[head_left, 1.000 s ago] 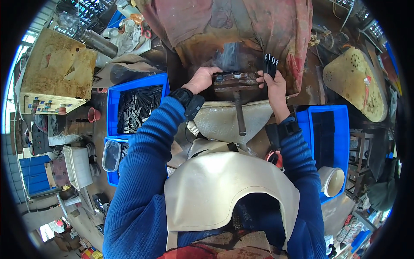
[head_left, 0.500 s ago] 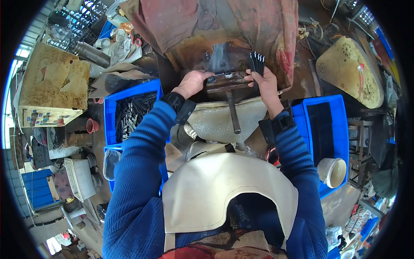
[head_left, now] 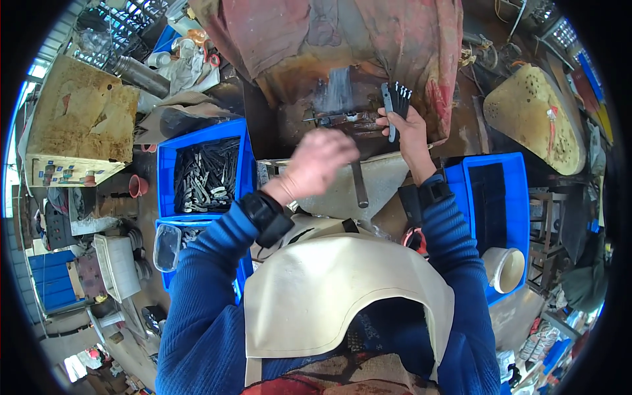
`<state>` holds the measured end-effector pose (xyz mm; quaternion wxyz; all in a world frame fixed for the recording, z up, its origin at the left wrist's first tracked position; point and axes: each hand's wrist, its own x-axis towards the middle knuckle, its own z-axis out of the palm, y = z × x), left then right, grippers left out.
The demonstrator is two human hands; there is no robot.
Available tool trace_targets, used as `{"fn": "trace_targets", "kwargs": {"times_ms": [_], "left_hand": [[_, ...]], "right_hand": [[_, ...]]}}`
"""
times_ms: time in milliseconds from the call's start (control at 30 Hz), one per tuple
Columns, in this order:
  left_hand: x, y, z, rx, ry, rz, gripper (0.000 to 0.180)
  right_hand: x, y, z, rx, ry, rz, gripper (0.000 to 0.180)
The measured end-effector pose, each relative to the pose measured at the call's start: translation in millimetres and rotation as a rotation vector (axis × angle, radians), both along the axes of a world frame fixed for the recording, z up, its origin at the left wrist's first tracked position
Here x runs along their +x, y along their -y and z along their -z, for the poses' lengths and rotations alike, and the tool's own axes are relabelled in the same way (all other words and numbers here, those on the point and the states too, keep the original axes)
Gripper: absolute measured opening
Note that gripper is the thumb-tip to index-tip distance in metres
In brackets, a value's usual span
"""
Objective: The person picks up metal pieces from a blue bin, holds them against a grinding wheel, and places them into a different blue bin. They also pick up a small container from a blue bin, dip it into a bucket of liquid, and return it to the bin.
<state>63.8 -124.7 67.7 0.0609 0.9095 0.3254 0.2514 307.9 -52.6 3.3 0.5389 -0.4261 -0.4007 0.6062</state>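
Observation:
My right hand (head_left: 411,135) is closed around several narrow black strips (head_left: 403,99) with bright metal tips, fanned upward. A flat grey metal strip (head_left: 389,108) stands beside them in the same fingers. Smeared by motion, my left hand (head_left: 322,164) is over the near side of a metal work rest (head_left: 359,120); its fingers cannot be made out clearly. A thin dark piece (head_left: 319,119) lies at the rest's left end. From the rest a round bar (head_left: 359,187) points toward me. Behind it shows a grey, streaked band (head_left: 338,89).
Stained red cloth (head_left: 263,33) hangs over the work area. A blue bin (head_left: 164,178) of dark and silvery strips stands left, with a clear tub (head_left: 169,249) below. Right stands another blue bin (head_left: 520,197) with a whitish bucket (head_left: 507,270). A pale apron (head_left: 296,289) covers my front.
My left hand has left the work rest and swung nearer to me. The grey strip now shows upright in my right hand, beside the black strips.

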Motion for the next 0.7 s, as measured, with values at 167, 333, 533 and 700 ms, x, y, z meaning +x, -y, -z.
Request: {"fn": "trace_targets", "kwargs": {"times_ms": [167, 333, 533, 700], "left_hand": [[18.9, 17.1, 15.0, -0.114, -0.009, 0.308, 0.034], [17.7, 6.8, 7.6, -0.006, 0.019, 0.23, 0.035], [28.8, -49.6, -34.5, -0.043, 0.428, -0.216, 0.03], [19.4, -150.3, -48.3, -0.239, 0.544, -0.38, 0.041]], "right_hand": [[-2.2, -2.2, -4.4, -0.007, -0.016, 0.01, 0.021], [-3.3, -0.3, -4.5, -0.006, -0.04, 0.037, 0.021], [0.1, -3.3, -5.2, 0.0, -0.009, 0.088, 0.019], [1.6, -5.4, 1.8, 0.018, -0.008, 0.078, 0.019]]}}
